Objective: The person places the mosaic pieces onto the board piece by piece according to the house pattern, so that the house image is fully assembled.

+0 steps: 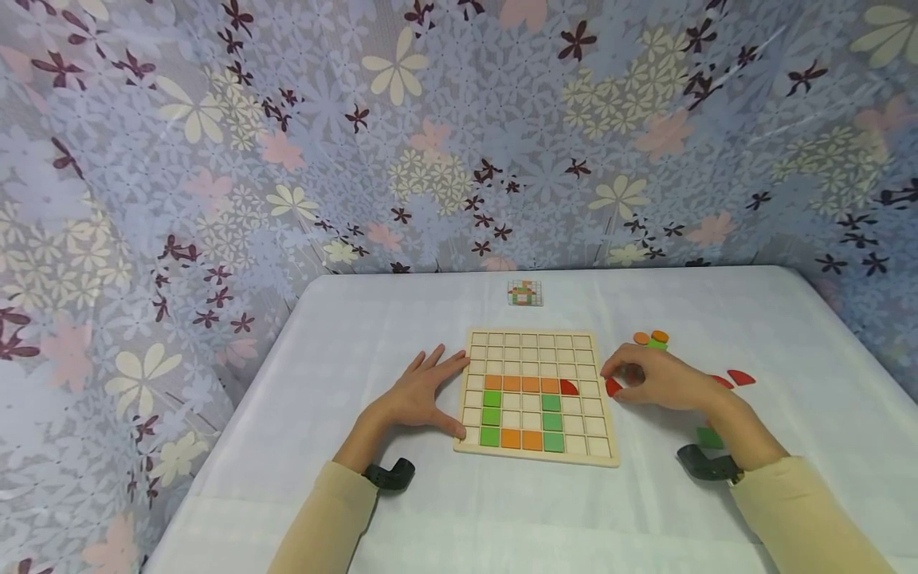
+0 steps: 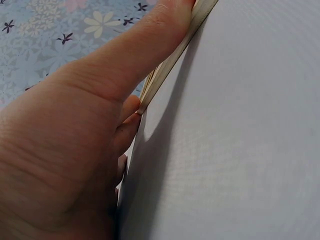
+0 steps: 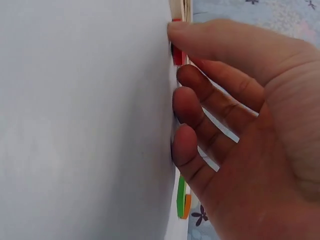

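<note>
A wooden grid board (image 1: 531,457) lies on the table, with orange squares (image 1: 531,384) in a row, light green squares (image 1: 491,416) and darker green squares (image 1: 552,422) in columns. A red quarter-circle tile (image 1: 569,387) sits at the right end of the upper orange row. My left hand (image 1: 414,396) is spread, its thumb and fingertips touching the board's left edge. Beside the right edge, my right hand (image 1: 663,378) pinches another red quarter-circle tile (image 1: 613,387) between thumb and finger. In the right wrist view that red tile (image 3: 178,56) is partly hidden by the thumb.
A small pattern card (image 1: 525,293) lies behind the board. To the right are orange round pieces (image 1: 660,336), a light green piece (image 1: 657,344), red quarter-circles (image 1: 741,377) and a dark green piece (image 1: 709,438) partly under the right wrist. A flowered curtain (image 1: 459,159) hangs behind the white-covered table (image 1: 402,526).
</note>
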Demonstrator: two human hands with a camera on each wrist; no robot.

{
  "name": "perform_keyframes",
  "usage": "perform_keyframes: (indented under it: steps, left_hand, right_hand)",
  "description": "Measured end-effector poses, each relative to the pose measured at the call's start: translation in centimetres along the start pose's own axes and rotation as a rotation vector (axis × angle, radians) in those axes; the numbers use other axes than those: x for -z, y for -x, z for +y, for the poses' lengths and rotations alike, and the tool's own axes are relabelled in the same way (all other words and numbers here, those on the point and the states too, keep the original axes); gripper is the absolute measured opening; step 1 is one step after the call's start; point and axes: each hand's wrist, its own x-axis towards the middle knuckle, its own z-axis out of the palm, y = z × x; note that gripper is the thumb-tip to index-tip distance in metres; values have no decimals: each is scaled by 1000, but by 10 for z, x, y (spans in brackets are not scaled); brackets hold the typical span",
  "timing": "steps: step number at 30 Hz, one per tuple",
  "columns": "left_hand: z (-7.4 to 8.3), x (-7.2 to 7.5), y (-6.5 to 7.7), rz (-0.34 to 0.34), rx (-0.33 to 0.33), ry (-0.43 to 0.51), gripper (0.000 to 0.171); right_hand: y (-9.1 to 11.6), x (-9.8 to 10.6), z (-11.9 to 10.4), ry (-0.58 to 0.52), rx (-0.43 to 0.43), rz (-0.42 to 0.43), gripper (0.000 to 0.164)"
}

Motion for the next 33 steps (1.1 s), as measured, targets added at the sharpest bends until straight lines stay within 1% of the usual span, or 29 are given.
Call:
perform_keyframes:
  steps: [3,5,10,12,16,24,28,33]
  left_hand:
    - [-1,0,0,5,-6,-4,124]
    - [-1,0,1,9,-11,-4,123]
    - [-1,0,1,12,-15,-6,123]
    - [-1,0,1,10,-14,-7,123]
    - [-1,0,-1,4,-13,-9,123]
    - [0,0,-1,-3,-4,-22,123]
    - [-1,0,-1,6,-9,-21,122]
    - [0,1,1,0,-5,-3,122]
  right_hand:
    - [-1,-3,0,7,30,18,31]
    - [-1,-3,-1,-1,34,16,30]
    - [-1,0,-1,-20,1,-6,26]
    - [-2,1,0,-16,-18,-14,25]
    - [-2,3,1,4,-31,-22,23]
    - [-2,6,-2,-24,-20,-32,20]
    - [-3,8,-3,-14,-5,-32,19]
    - [-6,8,-9,-7,19,-33,21]
